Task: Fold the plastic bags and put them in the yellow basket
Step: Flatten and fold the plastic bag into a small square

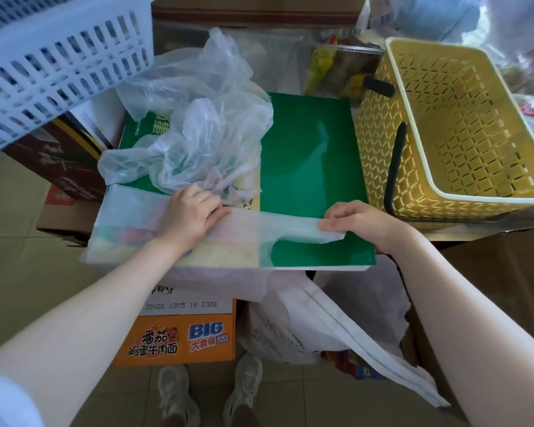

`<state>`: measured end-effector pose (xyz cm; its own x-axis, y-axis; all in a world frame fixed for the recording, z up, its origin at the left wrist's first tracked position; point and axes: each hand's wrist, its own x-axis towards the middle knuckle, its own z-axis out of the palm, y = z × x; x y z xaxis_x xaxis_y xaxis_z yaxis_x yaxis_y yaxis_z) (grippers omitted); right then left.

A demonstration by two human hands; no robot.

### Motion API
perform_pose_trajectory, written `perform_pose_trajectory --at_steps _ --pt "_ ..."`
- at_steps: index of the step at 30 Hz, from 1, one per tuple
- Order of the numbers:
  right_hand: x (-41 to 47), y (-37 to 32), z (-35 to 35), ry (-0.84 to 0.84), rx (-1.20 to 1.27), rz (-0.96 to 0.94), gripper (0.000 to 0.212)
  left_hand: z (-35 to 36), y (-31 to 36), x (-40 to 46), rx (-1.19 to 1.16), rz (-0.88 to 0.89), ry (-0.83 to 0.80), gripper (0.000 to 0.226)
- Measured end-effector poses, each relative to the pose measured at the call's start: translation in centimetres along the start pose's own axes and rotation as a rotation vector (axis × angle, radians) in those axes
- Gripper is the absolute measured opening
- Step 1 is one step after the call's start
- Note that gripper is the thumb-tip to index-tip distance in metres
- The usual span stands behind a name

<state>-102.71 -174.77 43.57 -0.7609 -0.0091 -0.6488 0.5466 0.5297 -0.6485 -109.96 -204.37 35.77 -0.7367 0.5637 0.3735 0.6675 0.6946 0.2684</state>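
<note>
A glossy green box top (309,167) fills the middle of the frame, flat and rectangular, serving as the work surface. To its right, at upper right, sits the yellow basket (379,140), rigid plastic with a lattice of diamond cut-outs, a pale rim and a black handle; its inside shows only bare lattice. At upper left a white slotted basket (53,60) juts in, tilted. Left of centre, a heap of crumpled translucent bags (195,131) lies on the box, thin, creased and cloudy. Across the lower edge of the box stretches a flattened plastic bag (253,229), milky and semi-clear, folded into a long band. The left hand (191,214) presses on it with fingers straight, near the heap. The right hand (358,218) pinches the band's right end between thumb and curled fingers. Below, an orange printed carton (179,337), a white sack (305,318) and pale floor tiles (10,272) appear, with brown cardboard at lower right.
</note>
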Motion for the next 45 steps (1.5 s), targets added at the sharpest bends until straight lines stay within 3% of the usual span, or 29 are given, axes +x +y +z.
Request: perform_pose_trajectory --at_steps 2,5,7,9,11,14,18,20,23,25,27,31,37,41,45 --pt "-0.1 -0.4 -0.4 -0.016 -0.247 -0.026 0.04 0.0 -0.2 0.0 0.012 0.005 0.013 0.057" --pt "0.9 -1.0 -0.3 0.082 -0.633 0.103 0.034 0.0 -0.5 0.1 -0.005 0.007 -0.001 0.047" --pt "1.5 -1.3 0.5 0.198 -0.712 0.2 0.021 -0.4 -0.3 0.2 0.0 -0.031 -0.013 0.042" --pt "2.1 -1.3 1.4 0.378 -0.546 0.177 0.015 -0.7 -0.4 0.2 -0.004 -0.098 -0.019 0.04" --pt "2.5 -0.9 1.6 0.483 -0.155 0.086 0.01 -0.9 -0.8 0.2 -0.007 -0.139 -0.021 0.041" --pt "2.0 -1.3 1.9 0.423 0.416 0.016 0.017 -1.5 -1.6 0.6 0.031 -0.157 0.013 0.038" --pt "1.2 -2.6 2.7 0.354 0.63 -0.167 0.039 -2.2 -1.8 1.7 0.136 -0.178 0.131 0.016" --pt "0.6 -3.5 3.1 0.417 0.65 -0.246 0.037 -2.1 -0.2 2.3 0.093 -0.095 0.163 0.021" --pt "-0.6 -5.0 4.0 0.503 0.64 -0.387 0.03 -2.5 4.3 4.0 -0.265 -0.019 0.069 0.03" --pt "-1.2 -5.6 4.7 0.511 0.645 -0.446 0.029 -2.5 6.6 5.2 -0.492 -0.059 -0.003 0.034" --pt "-1.5 -5.6 5.2 0.526 0.611 -0.49 0.035 -2.2 7.7 5.9 -0.596 -0.106 0.039 0.029" --pt "-1.0 -4.5 6.2 0.627 0.247 -0.574 0.048 -2.1 7.8 6.2 -0.846 -0.263 -0.001 0.012" --pt "0.0 -4.4 6.9 0.782 0.186 -0.573 0.038 -2.3 7.1 6.2 -0.998 -0.333 -0.072 0.02" --pt "0.3 -4.1 7.1 0.789 0.276 -0.556 0.02 -2.7 6.9 6.5 -1.153 -0.543 -0.072 0.03" --pt "0.3 -4.1 7.0 0.807 0.208 -0.605 0.012 -3.3 7.0 7.3 -1.245 -0.569 -0.16 0.038"
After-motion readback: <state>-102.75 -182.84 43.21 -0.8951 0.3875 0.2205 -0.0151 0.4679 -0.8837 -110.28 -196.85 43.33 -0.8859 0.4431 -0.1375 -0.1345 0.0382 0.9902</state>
